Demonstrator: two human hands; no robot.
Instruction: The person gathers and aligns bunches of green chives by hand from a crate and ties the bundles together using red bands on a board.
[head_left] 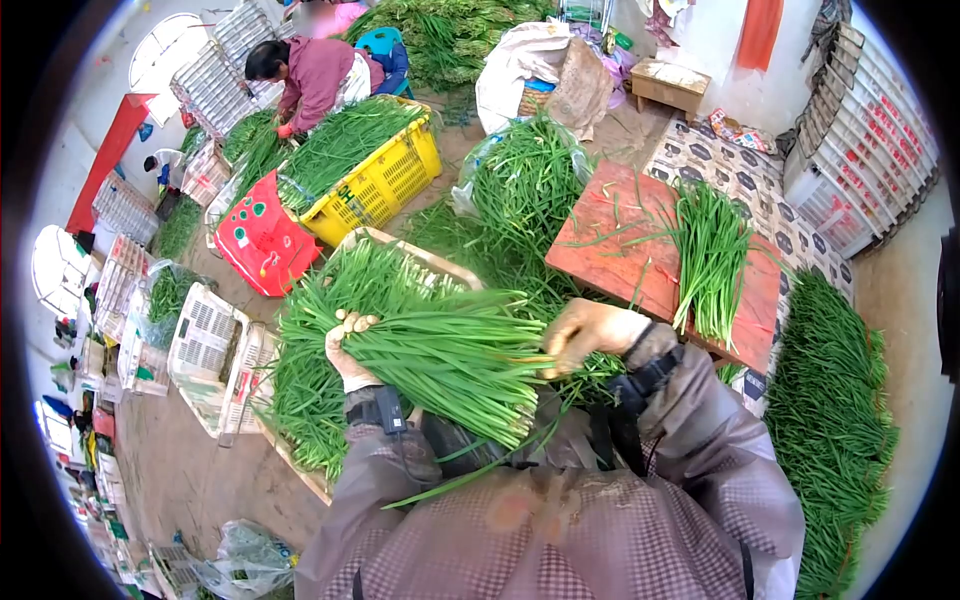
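My left hand (350, 348) is closed around a thick bunch of garlic chives (440, 355), held sideways in front of my chest. My right hand (590, 334), in a pale glove, pinches at the bunch's right end, where a few strands look yellowish. One long loose leaf hangs below the bunch across my jacket. Under and behind my left hand, more garlic chives (310, 400) fill a pale crate (425, 258). To the right, a smaller bunch (712, 262) lies on a reddish board (625, 240).
A bag of chives (530, 180) stands ahead. Beyond is a yellow crate (385, 180) with a red sack (264, 236) beside it; another person (325, 80) bends there. Chives (830, 430) line the right wall near stacked white crates (865, 140). Empty crates (205, 355) sit left.
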